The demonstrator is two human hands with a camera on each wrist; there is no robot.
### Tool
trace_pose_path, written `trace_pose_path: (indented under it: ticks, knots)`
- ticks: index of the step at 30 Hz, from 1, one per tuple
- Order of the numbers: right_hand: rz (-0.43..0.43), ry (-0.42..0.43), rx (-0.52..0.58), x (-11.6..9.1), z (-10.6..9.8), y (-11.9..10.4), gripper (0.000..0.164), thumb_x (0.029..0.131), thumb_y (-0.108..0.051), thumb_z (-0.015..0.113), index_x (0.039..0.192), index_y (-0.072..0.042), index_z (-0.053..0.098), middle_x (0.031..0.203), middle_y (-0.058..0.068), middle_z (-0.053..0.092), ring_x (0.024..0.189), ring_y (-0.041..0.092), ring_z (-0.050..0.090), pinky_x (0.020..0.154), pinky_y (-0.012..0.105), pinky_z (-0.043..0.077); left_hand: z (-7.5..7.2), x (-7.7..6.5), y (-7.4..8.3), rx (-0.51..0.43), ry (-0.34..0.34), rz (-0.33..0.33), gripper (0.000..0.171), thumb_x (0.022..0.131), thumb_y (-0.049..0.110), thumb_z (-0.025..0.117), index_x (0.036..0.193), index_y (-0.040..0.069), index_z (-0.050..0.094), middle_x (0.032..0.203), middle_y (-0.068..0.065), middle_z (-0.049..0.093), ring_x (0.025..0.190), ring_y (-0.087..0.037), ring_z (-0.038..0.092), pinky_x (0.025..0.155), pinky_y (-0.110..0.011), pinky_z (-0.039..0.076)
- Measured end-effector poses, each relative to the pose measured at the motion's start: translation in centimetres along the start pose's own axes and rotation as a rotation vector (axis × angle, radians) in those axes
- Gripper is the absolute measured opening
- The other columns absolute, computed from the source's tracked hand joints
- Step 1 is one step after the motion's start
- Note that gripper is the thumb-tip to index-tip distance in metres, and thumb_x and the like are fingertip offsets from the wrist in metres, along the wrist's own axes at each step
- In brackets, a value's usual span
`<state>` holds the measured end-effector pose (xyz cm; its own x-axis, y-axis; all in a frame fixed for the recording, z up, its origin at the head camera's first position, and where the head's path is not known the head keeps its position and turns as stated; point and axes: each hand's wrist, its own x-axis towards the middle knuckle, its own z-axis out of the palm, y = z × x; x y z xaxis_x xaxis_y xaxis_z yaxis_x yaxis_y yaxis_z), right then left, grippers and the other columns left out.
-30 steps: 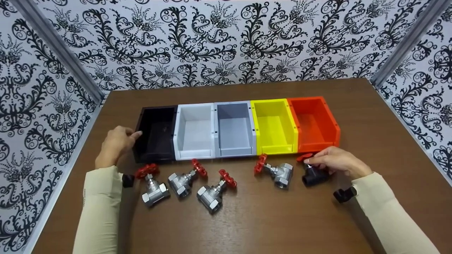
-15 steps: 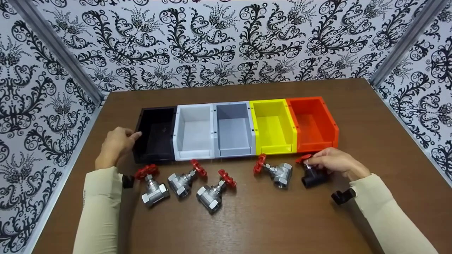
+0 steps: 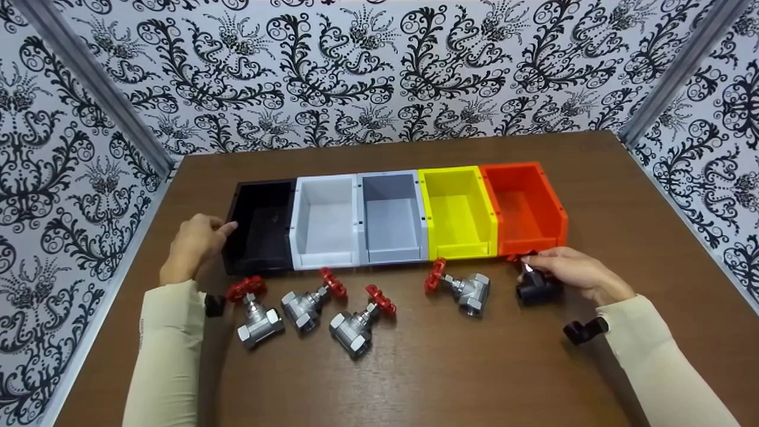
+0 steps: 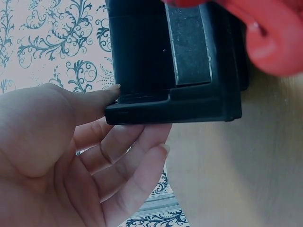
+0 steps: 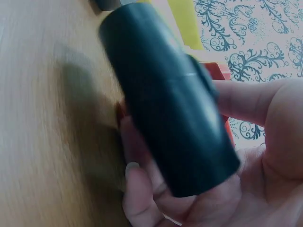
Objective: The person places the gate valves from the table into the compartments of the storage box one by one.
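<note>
My left hand [image 3: 198,243] grips the left wall of the black bin [image 3: 261,225]. In the left wrist view, the thumb lies over the rim and the fingers [image 4: 128,161] curl along the outer side. My right hand [image 3: 578,271] holds a black plastic valve [image 3: 538,289] with a red handle, in front of the orange-red bin [image 3: 525,216]. The right wrist view shows the valve's tubular black body [image 5: 168,99] tilted close over the table, its shadow beside it; the handle is mostly hidden.
White [image 3: 328,219], grey [image 3: 391,219] and yellow [image 3: 459,213] bins stand between the black and orange-red ones. Several steel valves with red handwheels lie in front: one [image 3: 474,293] near the right hand, another [image 3: 260,323] near the left wrist. Patterned walls [image 3: 379,71] enclose the table.
My right hand has lifted the black valve slightly and shifted it a little to the right, tilting it. The left hand stays at the black bin.
</note>
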<state>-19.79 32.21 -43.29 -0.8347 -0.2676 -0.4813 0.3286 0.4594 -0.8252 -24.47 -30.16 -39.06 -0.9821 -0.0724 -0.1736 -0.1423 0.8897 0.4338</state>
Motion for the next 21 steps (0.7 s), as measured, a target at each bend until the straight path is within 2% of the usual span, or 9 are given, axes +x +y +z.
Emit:
trace_pose_path:
  ticks: [4, 13, 17, 21]
  knots:
    - [0.015, -0.043, 0.017, -0.02, -0.16, 0.10, 0.053, 0.093, -0.041, 0.053, 0.120, 0.005, 0.054, 0.102, 0.008, 0.069, 0.093, 0.016, 0.062, 0.086, 0.029, 0.044, -0.10, -0.04, 0.09, -0.004, -0.013, -0.013, 0.050, 0.094, 0.051, 0.044, 0.111, 0.009, 0.063, 0.113, -0.022, 0.054, 0.102, -0.039, 0.050, 0.085, -0.058, 0.038]
    - [0.033, -0.025, -0.003, 0.00, -0.29, -0.01, 0.055, 0.093, -0.044, 0.052, 0.119, 0.004, 0.053, 0.097, 0.006, 0.070, 0.089, 0.018, 0.061, 0.086, 0.031, 0.040, -0.24, 0.00, 0.14, 0.010, -0.019, -0.010, 0.049, 0.094, 0.052, 0.043, 0.112, 0.010, 0.064, 0.115, -0.023, 0.053, 0.102, -0.039, 0.050, 0.082, -0.057, 0.038]
    - [0.012, -0.046, 0.034, -0.03, -0.24, 0.16, 0.052, 0.094, -0.041, 0.051, 0.118, 0.005, 0.053, 0.097, 0.005, 0.069, 0.087, 0.015, 0.062, 0.082, 0.028, 0.045, -0.28, 0.02, 0.18, 0.018, -0.038, -0.018, 0.052, 0.094, 0.053, 0.042, 0.119, 0.011, 0.061, 0.122, -0.027, 0.051, 0.109, -0.044, 0.048, 0.084, -0.059, 0.037]
    - [0.037, -0.069, 0.137, 0.05, -0.08, 0.24, 0.052, 0.094, -0.040, 0.053, 0.119, 0.006, 0.049, 0.095, 0.008, 0.068, 0.083, 0.019, 0.065, 0.079, 0.036, 0.053, -0.26, -0.02, 0.17, 0.008, -0.049, -0.025, 0.057, 0.094, 0.054, 0.042, 0.125, 0.010, 0.057, 0.126, -0.028, 0.049, 0.114, -0.046, 0.046, 0.089, -0.061, 0.035]
